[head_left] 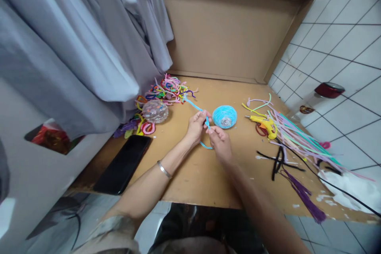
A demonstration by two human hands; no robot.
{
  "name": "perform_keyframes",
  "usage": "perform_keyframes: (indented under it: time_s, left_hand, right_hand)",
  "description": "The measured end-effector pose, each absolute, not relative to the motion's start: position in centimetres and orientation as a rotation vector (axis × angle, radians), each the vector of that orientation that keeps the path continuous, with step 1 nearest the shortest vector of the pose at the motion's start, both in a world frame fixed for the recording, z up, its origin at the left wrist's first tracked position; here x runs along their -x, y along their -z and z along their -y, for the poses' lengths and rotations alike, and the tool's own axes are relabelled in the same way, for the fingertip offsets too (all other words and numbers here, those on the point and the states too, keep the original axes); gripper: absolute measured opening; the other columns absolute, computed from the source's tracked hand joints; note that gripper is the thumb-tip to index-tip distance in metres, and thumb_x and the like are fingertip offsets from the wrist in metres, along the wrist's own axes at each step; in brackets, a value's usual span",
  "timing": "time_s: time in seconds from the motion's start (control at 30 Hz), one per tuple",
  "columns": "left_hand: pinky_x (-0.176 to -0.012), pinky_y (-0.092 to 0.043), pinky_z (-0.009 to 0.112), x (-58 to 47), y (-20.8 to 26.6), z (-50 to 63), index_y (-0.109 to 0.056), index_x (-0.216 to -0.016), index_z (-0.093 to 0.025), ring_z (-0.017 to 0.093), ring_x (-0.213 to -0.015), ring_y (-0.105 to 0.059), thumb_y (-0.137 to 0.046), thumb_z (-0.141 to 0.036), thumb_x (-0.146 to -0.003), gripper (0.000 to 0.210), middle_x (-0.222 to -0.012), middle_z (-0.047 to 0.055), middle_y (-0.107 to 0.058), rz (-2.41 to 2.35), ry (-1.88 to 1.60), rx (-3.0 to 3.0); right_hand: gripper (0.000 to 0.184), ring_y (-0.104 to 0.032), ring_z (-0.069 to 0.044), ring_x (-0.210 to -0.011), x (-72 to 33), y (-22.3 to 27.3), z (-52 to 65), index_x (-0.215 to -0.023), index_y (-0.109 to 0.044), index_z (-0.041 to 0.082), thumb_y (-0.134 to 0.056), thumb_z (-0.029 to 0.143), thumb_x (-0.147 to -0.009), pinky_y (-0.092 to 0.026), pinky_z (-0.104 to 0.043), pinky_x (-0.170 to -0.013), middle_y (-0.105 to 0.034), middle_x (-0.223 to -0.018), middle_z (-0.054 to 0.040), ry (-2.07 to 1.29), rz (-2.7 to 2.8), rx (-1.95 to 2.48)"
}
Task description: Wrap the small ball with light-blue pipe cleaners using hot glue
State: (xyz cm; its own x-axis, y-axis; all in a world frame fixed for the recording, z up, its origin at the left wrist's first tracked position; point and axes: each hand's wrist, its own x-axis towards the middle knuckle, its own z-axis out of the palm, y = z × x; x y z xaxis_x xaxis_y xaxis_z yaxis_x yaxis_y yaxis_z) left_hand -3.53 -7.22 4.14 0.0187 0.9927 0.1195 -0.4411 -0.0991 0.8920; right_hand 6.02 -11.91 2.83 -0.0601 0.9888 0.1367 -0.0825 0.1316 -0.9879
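Blue fuzzy strand (193, 104) pinched in both hands beside a coiled blue disc (224, 117)

The strand is just left of the disc, its far end reaching away toward a tangle of multicoloured stems (171, 89) well to the disc's left. The left hand (196, 125), nearest the disc's left side, holds the strand between closed fingertips. The right hand (220, 143), on the near side of the disc, has thumb and fingers drawn narrow on the same blue material; whether it is knotted or merely bent there is too small to tell. A blue curl (205, 146) shows below the hands, nearer the person than the disc.

Left of the disc sits a clear ball (155, 111); farther left and nearer the person lies a black phone (123, 164). Right of the disc are a yellow glue gun (264, 124) and a spread of pale lilac and green stems (297, 139). Black stems (278, 162) and a purple tassel (306, 198) lie right of the disc, closer to the person.
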Motion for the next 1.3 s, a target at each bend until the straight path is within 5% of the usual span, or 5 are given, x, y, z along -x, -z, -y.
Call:
perform_keyframes:
  time_s: [0.23, 0.73, 0.97, 1.13, 1.3]
  left_hand:
    - [-0.035, -0.013, 0.013, 8.3, -6.8, 4.2, -0.035, -0.062, -0.019, 0.003, -0.032, -0.015, -0.048, -0.018, -0.093, 0.034, -0.041, -0.012, -0.018, -0.898, -1.623, -0.412]
    - [-0.046, -0.028, 0.022, 10.4, -3.7, 3.5, -0.056, -0.059, -0.018, 0.012, -0.043, -0.042, -0.063, -0.032, -0.078, 0.024, -0.042, -0.002, -0.045, -1.596, -1.227, -1.197]
    - [-0.07, -0.042, 0.03, 10.3, -5.0, 5.2, -0.069, -0.09, -0.018, 0.026, -0.087, -0.067, -0.046, -0.038, -0.091, 0.031, -0.096, 0.014, -0.073, -2.103, -0.999, -2.004]
    - [-0.061, -0.038, 0.028, 10.9, -5.0, 4.8, -0.064, -0.057, -0.021, 0.023, -0.066, -0.063, -0.068, -0.058, -0.071, 0.039, -0.055, 0.006, -0.062, -1.896, -0.454, -2.06]
    - [-0.054, -0.034, 0.025, 11.1, -4.2, 4.9, -0.059, -0.046, -0.023, 0.017, -0.052, -0.054, -0.076, -0.029, -0.061, 0.024, -0.041, -0.001, -0.05, -1.714, -0.358, -2.051]
  right_hand:
    - [0.029, -0.043, -0.011, -0.058, -4.9, -3.4, 17.2, -0.068, -0.054, 0.02, -0.047, 0.04, -0.088, -0.03, -0.025, -0.056, -0.046, -0.06, 0.0039, -1.014, 1.561, 1.124]
    - [0.029, -0.02, -0.004, -0.035, -6.9, -2.7, 13.9, -0.085, -0.054, 0.02, -0.072, 0.04, -0.074, -0.017, -0.018, -0.039, -0.032, -0.044, 0.0145, -1.735, 0.887, 0.809]
    - [0.029, -0.021, -0.004, -0.034, -7.8, -3.4, 12.9, -0.084, -0.053, 0.021, -0.075, 0.035, -0.073, -0.017, -0.017, -0.037, -0.035, -0.043, 0.0146, -1.88, 0.844, 0.723]
    - [0.02, -0.023, -0.004, -0.033, -8.1, -4.6, 11.4, -0.085, -0.054, 0.021, -0.07, 0.031, -0.079, -0.018, -0.017, -0.038, -0.036, -0.043, 0.014, -1.844, 0.898, 0.741]
    - [0.018, -0.021, -0.004, -0.033, -7.9, -5.4, 10.2, -0.082, -0.056, 0.02, -0.07, 0.03, -0.079, -0.016, -0.017, -0.038, -0.034, -0.041, 0.0137, -1.793, 0.868, 0.766]
